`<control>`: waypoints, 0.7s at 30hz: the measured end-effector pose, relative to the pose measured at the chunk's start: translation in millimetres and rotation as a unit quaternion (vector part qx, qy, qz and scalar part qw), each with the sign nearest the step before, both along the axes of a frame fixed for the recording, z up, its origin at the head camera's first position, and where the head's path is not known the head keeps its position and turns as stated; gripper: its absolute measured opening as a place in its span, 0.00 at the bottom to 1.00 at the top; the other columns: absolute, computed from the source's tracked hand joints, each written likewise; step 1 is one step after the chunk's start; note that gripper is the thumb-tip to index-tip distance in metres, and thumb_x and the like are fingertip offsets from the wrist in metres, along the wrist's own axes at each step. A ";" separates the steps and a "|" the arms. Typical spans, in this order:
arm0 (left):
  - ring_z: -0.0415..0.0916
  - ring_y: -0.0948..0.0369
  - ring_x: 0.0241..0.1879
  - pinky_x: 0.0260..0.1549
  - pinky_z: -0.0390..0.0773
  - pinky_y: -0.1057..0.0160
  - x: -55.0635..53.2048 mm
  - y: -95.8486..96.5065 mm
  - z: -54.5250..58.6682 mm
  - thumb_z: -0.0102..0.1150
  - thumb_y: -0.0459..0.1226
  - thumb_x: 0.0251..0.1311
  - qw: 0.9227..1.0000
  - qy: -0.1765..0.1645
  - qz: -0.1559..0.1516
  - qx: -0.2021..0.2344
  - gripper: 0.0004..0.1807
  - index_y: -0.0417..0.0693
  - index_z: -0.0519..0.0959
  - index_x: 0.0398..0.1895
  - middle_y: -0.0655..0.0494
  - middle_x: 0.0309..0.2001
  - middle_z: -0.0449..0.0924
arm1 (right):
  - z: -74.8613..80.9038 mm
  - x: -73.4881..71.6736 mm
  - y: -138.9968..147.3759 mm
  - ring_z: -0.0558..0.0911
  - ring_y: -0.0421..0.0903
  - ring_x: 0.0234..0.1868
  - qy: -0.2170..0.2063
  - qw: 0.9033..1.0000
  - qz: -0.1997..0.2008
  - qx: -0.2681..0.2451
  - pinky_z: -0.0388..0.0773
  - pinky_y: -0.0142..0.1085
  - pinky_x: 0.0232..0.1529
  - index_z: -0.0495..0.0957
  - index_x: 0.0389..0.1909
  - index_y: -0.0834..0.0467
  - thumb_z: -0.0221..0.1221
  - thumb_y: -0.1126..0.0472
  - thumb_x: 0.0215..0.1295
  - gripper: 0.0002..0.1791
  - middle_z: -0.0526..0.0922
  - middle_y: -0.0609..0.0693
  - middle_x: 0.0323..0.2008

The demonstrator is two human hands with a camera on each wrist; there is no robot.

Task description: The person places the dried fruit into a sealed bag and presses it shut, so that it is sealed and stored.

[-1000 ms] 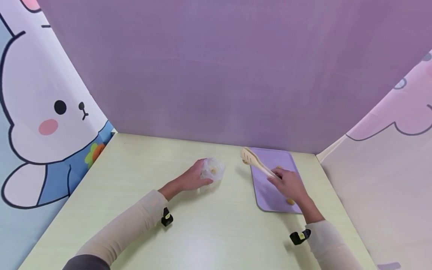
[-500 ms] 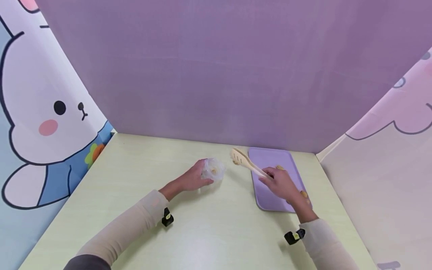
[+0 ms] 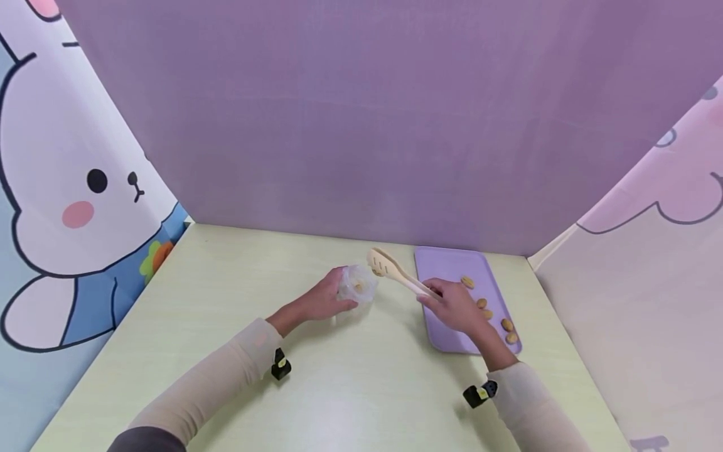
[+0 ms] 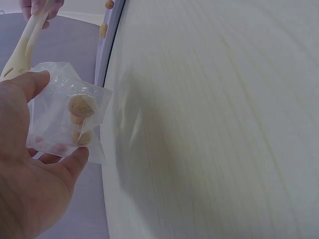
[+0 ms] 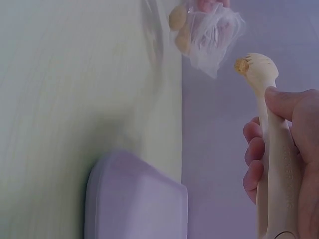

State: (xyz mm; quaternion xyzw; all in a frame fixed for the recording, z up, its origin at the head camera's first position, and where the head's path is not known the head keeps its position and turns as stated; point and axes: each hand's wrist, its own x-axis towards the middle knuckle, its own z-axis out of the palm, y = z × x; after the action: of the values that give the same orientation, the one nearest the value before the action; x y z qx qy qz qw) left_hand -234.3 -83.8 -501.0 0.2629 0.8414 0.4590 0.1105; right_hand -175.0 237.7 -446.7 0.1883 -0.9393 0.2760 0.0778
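Observation:
My left hand (image 3: 326,297) holds a clear plastic bag (image 3: 357,284) above the table, thumb and fingers around its sides. Inside the bag, walnuts (image 4: 81,106) show through the film in the left wrist view. My right hand (image 3: 455,306) grips cream-coloured slotted tongs (image 3: 398,272) by the handle. Between the tong heads a walnut (image 5: 241,65) is pinched, seen in the right wrist view. The tong tips are close to the right of the bag's mouth, apart from it. Below the right hand lies a purple tray (image 3: 446,257) with several walnuts (image 3: 467,282) on it.
The pale wooden table (image 3: 339,395) carries the tray at its right rear. A purple panel (image 3: 361,125) rises along the back edge. Printed cloths with a rabbit (image 3: 62,157) and pink shapes (image 3: 666,182) hang at the left and right sides.
My right hand has moved left with the tongs and the pinched walnut, from over the tray towards the bag. More walnuts on the tray are uncovered. The left hand stays nearly still.

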 end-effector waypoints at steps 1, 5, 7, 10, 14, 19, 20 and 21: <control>0.70 0.49 0.61 0.64 0.72 0.44 -0.1 0.1 0.0 0.67 0.40 0.60 1.000 0.002 -0.001 -0.001 0.46 0.36 0.54 0.76 0.40 0.65 0.67 | -0.2 -0.3 -1.2 0.70 0.37 0.24 0.000 1.000 0.002 -0.002 0.68 0.31 0.25 0.84 0.47 0.60 0.66 0.58 0.66 0.13 0.79 0.44 0.24; 0.69 0.49 0.62 0.65 0.71 0.45 -0.7 0.3 -0.1 0.67 0.40 0.61 1.000 0.007 -0.008 -0.002 0.46 0.36 0.53 0.77 0.40 0.66 0.66 | -0.6 -1.6 -5.8 0.69 0.37 0.22 -0.005 1.000 0.007 -0.007 0.68 0.31 0.24 0.84 0.46 0.58 0.66 0.57 0.67 0.11 0.78 0.43 0.23; 0.68 0.49 0.63 0.65 0.70 0.45 -1.2 0.3 -0.4 0.67 0.40 0.61 1.000 0.008 -0.010 -0.003 0.46 0.36 0.53 0.77 0.40 0.66 0.65 | -1.1 -2.0 -7.8 0.68 0.36 0.22 -0.006 1.000 0.011 -0.008 0.68 0.31 0.24 0.84 0.45 0.57 0.65 0.57 0.67 0.10 0.77 0.43 0.23; 0.68 0.48 0.63 0.65 0.70 0.44 -1.5 0.6 -0.4 0.67 0.39 0.61 1.000 0.006 -0.013 0.002 0.46 0.36 0.53 0.77 0.40 0.66 0.65 | -1.7 -2.5 -10.9 0.68 0.36 0.22 -0.008 1.000 0.009 -0.010 0.68 0.31 0.24 0.84 0.46 0.57 0.66 0.57 0.67 0.11 0.77 0.42 0.23; 0.68 0.49 0.64 0.65 0.70 0.45 -1.9 1.8 -0.7 0.67 0.39 0.61 1.000 0.008 -0.016 0.004 0.46 0.37 0.52 0.77 0.40 0.67 0.65 | -2.5 -2.6 -13.9 0.69 0.37 0.22 -0.022 1.000 0.005 -0.013 0.68 0.31 0.23 0.84 0.48 0.58 0.65 0.57 0.67 0.12 0.77 0.43 0.22; 0.71 0.51 0.60 0.61 0.74 0.47 -1.0 3.0 0.7 0.68 0.40 0.60 1.000 0.017 0.001 0.005 0.45 0.38 0.56 0.76 0.42 0.65 0.69 | -2.4 -2.3 -15.2 0.69 0.38 0.22 -0.030 0.999 -0.001 -0.017 0.69 0.31 0.23 0.83 0.49 0.58 0.65 0.56 0.67 0.14 0.77 0.44 0.22; 0.72 0.51 0.59 0.60 0.74 0.47 -0.9 3.2 1.0 0.68 0.40 0.59 1.000 0.018 0.008 0.005 0.45 0.39 0.57 0.76 0.43 0.64 0.70 | -2.3 -2.3 -15.2 0.69 0.38 0.22 -0.032 0.999 -0.003 -0.019 0.69 0.31 0.23 0.83 0.50 0.59 0.65 0.56 0.67 0.14 0.77 0.44 0.22; 0.72 0.52 0.59 0.59 0.75 0.47 -0.9 3.4 1.3 0.69 0.41 0.59 1.000 0.019 0.012 0.006 0.45 0.39 0.57 0.76 0.44 0.63 0.71 | -2.1 -2.3 -15.0 0.69 0.38 0.22 -0.034 0.999 -0.004 -0.020 0.69 0.32 0.23 0.83 0.50 0.59 0.65 0.56 0.67 0.15 0.77 0.44 0.23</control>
State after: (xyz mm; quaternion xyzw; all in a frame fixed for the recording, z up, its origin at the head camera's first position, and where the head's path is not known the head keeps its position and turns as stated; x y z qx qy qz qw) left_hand -235.3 -80.4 -499.7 0.2619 0.8439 0.4600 0.0872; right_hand -177.3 222.7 -448.8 0.1733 -0.9364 0.3010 0.0508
